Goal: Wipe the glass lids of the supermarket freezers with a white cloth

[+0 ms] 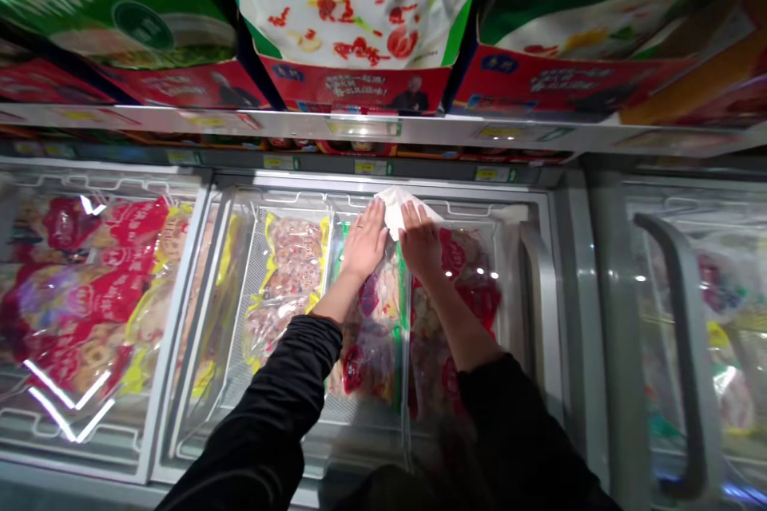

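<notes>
Head view, near to far. Nearest: dark sleeves over the near edge of the freezer lid, forearms reaching toward the far edge. Beyond: left hand and right hand, side by side, palms down. Fingers: straight and flat, nearly together on the left, slightly spread on the right, wrapped around nothing. Pinch on any fold: cannot tell. Directly beneath and just beyond the fingertips: white cloth, near the middle of the lid's far edge. Visible long axis: roughly left to right, along that edge. Left fingers over the cloth's left margin; right fingers farther onto the cloth, hence right hand nearer to its middle. Below the lid: yellow-edged bags toward the left edge, green-edged bags centrally, red bags toward the right edge, partly covered by forearms. Farthest: shelf with large food packs, cut off at the top. Hidden: cloth under the fingers, full outline uncertain. Hard to make out: near right corner, in shadow; bag contents, blurred.
</notes>
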Demonstrator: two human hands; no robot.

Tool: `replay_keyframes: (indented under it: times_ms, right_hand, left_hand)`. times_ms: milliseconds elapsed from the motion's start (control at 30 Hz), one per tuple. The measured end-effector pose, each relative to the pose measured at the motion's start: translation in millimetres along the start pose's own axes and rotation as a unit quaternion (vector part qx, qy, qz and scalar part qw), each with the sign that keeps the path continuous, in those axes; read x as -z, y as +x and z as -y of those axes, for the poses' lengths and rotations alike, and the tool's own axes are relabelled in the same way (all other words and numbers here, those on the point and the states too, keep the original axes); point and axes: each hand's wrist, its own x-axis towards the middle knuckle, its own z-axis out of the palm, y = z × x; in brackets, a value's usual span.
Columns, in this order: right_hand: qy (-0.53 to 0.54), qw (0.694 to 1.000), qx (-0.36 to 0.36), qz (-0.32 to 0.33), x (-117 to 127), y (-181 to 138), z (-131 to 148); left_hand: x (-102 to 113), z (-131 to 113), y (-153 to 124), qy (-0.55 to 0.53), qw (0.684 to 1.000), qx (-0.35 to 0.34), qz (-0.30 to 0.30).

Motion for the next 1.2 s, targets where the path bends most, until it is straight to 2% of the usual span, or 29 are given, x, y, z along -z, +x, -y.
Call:
replay_keyframes:
  times_ms: [100,200,267,333,467,567,633,700,800,933,1067,1200]
  right_hand:
    - [-0.003,0.998,0.049,0.03,0,-1,7]
    - [-0.006,0.993,0.102,0.061,1,21,7]
    - [-0.012,0.994,0.091,0.06,4,36,-1]
    - [-0.021,0.997,0.049,0.048,9,40,-14]
    - [-0.023,1.0,0.0,0.015,17,8,-27]
    - [-0.01,1.0,0.006,0.015,18,-22,-17]
    - [0.0,0.999,0.023,0.033,16,-28,-8]
    - [0.011,0.997,0.052,0.053,15,-20,-6]
    - [0.024,0.993,0.093,0.067,15,6,-19]
    - [-0.002,0.999,0.036,0.019,18,21,-46]
    - [-0.017,1.0,-0.012,0.014,21,-10,-46]
    - [0.011,0.999,0.003,0.043,16,-40,-15]
  left_hand:
    - [0,0,-1,0.007,1.0,0.005,0.003]
    - [1,0,-1,0.01,1.0,0.013,0.001]
    - [1,0,-2,0.013,1.0,0.01,-0.001]
    - [2,0,-2,0.016,1.0,0.006,0.001]
    - [2,-2,-4,0.007,1.0,-0.021,0.01]
    - [2,-4,-6,-0.012,0.998,-0.063,0.019]
    - [2,-5,-8,-0.02,0.997,-0.076,0.024]
    - [1,-5,-9,-0.022,0.996,-0.078,0.023]
    - [-1,-4,-9,-0.013,0.997,-0.078,0.009]
    - [-3,-2,-9,0.0,0.997,-0.074,0.002]
    - [-5,-1,-7,0.0,0.998,-0.061,-0.01]
    - [-6,-1,-6,-0.033,0.999,-0.04,-0.009]
